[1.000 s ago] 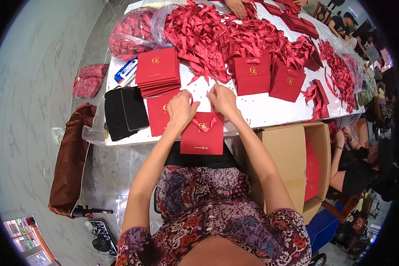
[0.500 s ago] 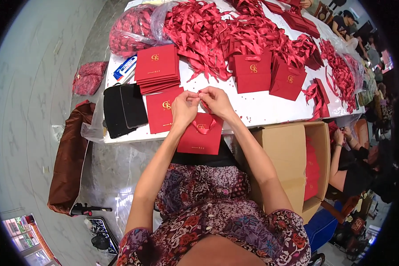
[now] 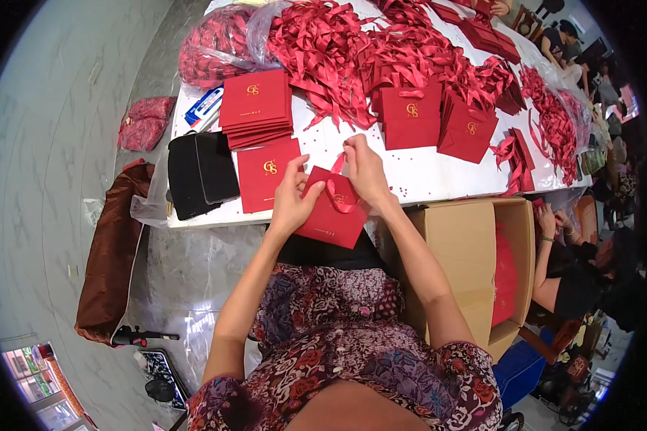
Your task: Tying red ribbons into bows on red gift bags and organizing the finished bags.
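A small red paper gift bag (image 3: 332,228) with gold print tilts at the table's front edge, above my lap. My left hand (image 3: 292,201) holds its left side, thumb lying on the front near the ribbon handle. With its fingertips, my right hand (image 3: 367,171) pinches a red ribbon (image 3: 338,164) rising from the bag's top edge. Left of my hands another red bag (image 3: 267,188) lies flat, and beyond it is a stack of flat red bags (image 3: 255,104). Bags with ribbon handles fitted (image 3: 410,126) lie to the right.
A large heap of red ribbons (image 3: 323,57) covers the far table (image 3: 424,176). A black phone (image 3: 217,169) rests on a dark cloth at the left. An open cardboard box (image 3: 456,251) holding red bags stands at my right. Other people (image 3: 553,237) sit farther right.
My hands, together at the bag's top before, have come apart. The right pulls the ribbon up and away; the left has moved down onto the bag's side, and the bag has tilted.
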The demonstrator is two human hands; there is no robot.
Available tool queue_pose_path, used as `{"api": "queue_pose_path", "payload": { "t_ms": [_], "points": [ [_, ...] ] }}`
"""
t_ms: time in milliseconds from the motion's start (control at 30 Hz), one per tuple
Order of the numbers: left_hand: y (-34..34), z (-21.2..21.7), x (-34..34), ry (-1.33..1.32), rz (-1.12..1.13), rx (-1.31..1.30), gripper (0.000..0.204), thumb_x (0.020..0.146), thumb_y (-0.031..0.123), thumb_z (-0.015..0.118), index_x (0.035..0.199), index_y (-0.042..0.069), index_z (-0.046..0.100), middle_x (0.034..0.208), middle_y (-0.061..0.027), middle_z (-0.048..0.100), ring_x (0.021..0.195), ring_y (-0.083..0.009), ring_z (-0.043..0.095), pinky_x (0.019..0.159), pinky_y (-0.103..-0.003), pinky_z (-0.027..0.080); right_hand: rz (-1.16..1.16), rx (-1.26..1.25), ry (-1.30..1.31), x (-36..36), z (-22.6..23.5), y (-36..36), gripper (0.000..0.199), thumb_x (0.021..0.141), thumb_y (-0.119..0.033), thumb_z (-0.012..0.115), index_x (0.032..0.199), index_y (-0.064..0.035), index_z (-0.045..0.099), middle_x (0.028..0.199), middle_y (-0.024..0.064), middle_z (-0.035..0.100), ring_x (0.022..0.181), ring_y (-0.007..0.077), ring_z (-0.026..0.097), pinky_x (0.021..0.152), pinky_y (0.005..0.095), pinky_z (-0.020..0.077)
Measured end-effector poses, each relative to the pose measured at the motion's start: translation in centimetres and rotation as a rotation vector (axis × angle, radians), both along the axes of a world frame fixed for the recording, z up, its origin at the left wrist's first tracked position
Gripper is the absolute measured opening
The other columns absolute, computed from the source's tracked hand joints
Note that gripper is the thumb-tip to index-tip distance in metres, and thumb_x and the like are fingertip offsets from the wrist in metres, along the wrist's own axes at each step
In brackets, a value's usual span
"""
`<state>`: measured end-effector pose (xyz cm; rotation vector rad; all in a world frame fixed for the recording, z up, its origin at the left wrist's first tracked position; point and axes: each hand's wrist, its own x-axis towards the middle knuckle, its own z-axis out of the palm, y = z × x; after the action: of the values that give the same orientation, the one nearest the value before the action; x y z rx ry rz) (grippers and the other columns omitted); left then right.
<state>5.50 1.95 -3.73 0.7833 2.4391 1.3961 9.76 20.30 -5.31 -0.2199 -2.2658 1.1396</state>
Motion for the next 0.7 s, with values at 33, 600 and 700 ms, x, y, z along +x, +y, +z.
{"api": "queue_pose_path", "payload": {
  "t_ms": [33,600,700],
  "points": [
    [-0.6,-0.5,0.1,-0.144,-0.019,0.22,0.035,0.091,0.013,0.065,0.122,0.002,0.056,0.09,-0.0077,0.063,0.075,-0.0178,0.06,0.071,-0.031,0.049,0.027,-0.072,-0.021,0.0,0.4,0.2,0.012,0.099,-0.012,0.05,0.104,-0.0008,0.048,0.089,0.023,0.064,0.081,0.0429,0.063,0.069,0.0455,0.0495],
    [-2.6,-0.6,8.0,-0.307,0.148,0.473,0.019,0.094,0.012,0.064,0.108,-0.001,0.06,0.092,0.0009,0.062,0.082,-0.0073,0.057,0.072,-0.025,0.048,-0.124,-0.292,-0.041,-3.5,-0.2,2.0,0.019,0.1,-0.02,0.05,0.102,-0.0014,0.052,0.071,0.0129,0.063,0.053,0.0217,0.064,0.055,0.0362,0.05],
    [-2.9,-0.5,7.8,-0.365,0.222,0.502,0.021,0.094,0.012,0.064,0.11,-0.002,0.06,0.095,-0.0018,0.064,0.085,-0.0094,0.059,0.074,-0.026,0.049,-0.093,-0.332,-0.119,-4.3,-0.4,2.0,0.022,0.099,-0.023,0.05,0.101,-0.0014,0.053,0.071,0.0132,0.065,0.058,0.0223,0.067,0.056,0.0357,0.0502]
  ]
}}
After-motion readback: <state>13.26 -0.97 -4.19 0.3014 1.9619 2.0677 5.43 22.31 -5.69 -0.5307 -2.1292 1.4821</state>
